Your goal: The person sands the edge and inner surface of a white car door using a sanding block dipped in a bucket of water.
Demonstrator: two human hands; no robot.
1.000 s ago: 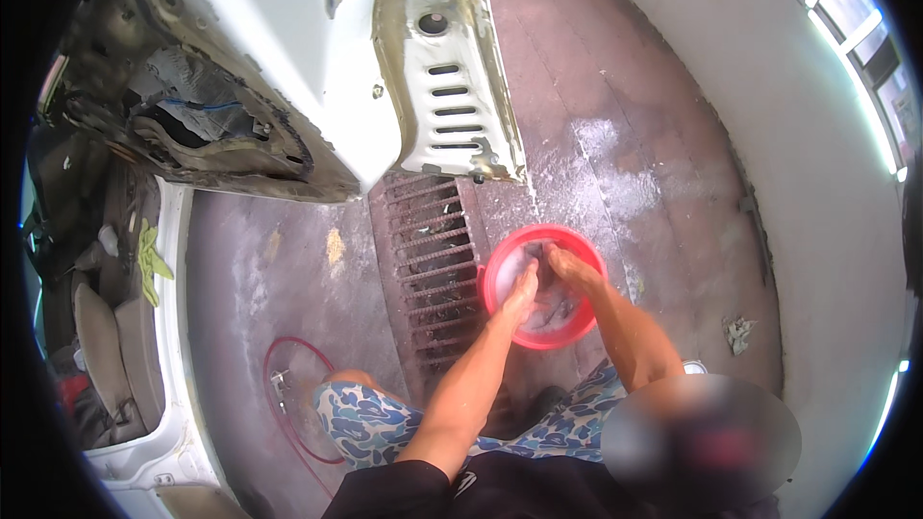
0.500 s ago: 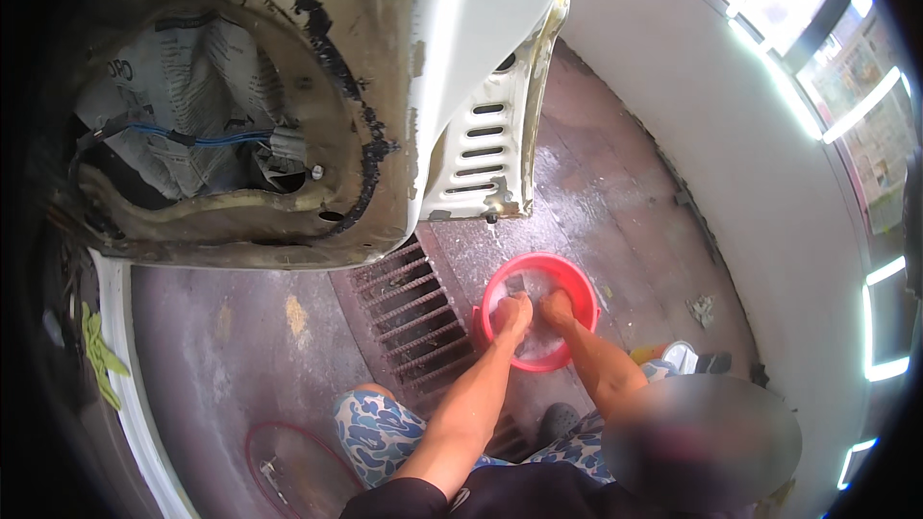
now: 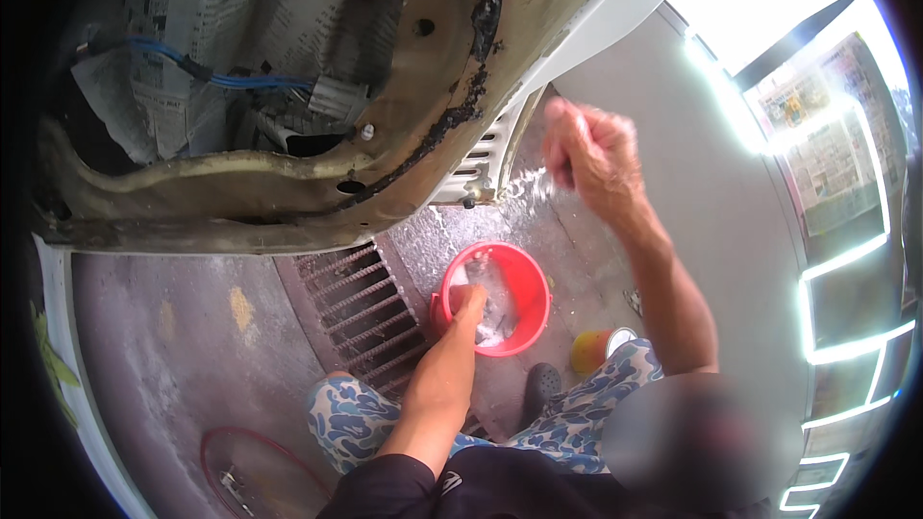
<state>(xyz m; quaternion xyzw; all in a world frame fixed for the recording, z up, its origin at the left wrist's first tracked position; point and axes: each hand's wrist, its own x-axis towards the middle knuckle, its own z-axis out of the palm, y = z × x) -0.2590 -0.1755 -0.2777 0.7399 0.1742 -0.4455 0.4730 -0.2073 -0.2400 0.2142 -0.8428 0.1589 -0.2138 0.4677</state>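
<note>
My left hand [image 3: 468, 300] reaches down into a red bucket [image 3: 531, 322] of sudsy water. Its fingers are sunk in the foam and hidden. My right hand [image 3: 598, 156] is raised to the right of a stripped car door [image 3: 442, 159], curled closed and slightly blurred. What it holds, if anything, does not show. White splashes of water hang in the air just below and left of it. The door's inner side has a big opening with newspaper [image 3: 231, 29] behind it, blue wires [image 3: 231, 80] across it and black sealant along the edge.
A metal floor grate [image 3: 361, 303] lies left of the bucket. A yellow can [image 3: 590, 350] stands to the bucket's right, near my leg. A red hose [image 3: 252, 434] curls at the lower left. A pale wall panel [image 3: 711, 183] rises on the right, beside bright light strips.
My right hand has come out of the bucket and risen up beside the car door, with water splashing. My left hand stays in the bucket. The view has shifted closer to the door.
</note>
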